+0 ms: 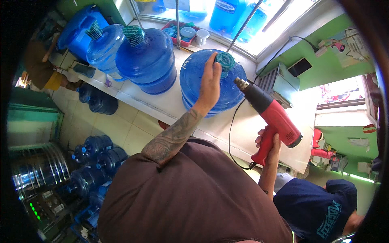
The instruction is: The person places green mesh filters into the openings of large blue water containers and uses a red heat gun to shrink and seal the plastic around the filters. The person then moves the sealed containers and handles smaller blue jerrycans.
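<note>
A large round blue water bottle stands upright on the white counter. Its neck carries a cap under a green printed wrap. My left hand lies on the bottle's shoulder, its fingers beside the wrapped cap; whether they grip it cannot be made out. In my right hand is a red and black heat gun, held by its handle. Its metal nozzle points toward the bottle's neck, a short gap away. A black cord runs from the handle base.
Two more wrapped bottles, a blue one and a clearer one, stand left on the counter. Behind are a red tray and a white tub. Several bottles crowd the floor. Another person is at right.
</note>
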The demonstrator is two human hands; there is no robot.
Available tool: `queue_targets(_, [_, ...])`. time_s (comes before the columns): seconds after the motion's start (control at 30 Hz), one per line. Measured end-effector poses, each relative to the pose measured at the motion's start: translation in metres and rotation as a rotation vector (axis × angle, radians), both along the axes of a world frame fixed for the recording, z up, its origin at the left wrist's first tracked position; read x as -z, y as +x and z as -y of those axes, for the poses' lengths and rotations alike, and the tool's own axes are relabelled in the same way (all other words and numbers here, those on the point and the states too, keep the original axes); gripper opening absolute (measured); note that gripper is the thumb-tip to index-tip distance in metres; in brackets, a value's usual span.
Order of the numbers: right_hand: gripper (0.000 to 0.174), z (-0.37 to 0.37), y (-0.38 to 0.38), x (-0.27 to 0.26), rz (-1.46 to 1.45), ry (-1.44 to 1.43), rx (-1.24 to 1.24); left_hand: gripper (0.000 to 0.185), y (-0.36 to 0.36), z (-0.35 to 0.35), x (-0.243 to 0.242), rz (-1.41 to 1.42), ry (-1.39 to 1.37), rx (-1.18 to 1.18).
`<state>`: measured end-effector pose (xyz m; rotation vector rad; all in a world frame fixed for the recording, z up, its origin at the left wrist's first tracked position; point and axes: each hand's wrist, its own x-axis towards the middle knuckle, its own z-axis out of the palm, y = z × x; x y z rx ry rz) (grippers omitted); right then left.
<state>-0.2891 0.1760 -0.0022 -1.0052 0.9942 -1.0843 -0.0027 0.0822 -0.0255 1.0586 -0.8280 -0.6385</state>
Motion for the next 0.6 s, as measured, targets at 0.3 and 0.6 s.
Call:
queue_targets(0.3, [0.06, 0.024, -0.005, -0.004, 0.062, 0.001, -0.025, 0.048, 0.069, 0.06, 0.0, -0.073, 0.105, 0.51])
queue_targets(0.6, [0.059, 0.018, -0.028, 0.003, -0.046, 0.051, -0.029, 0.044, 0.02, 0.043, -0.01, 0.187, 0.015, 0.217])
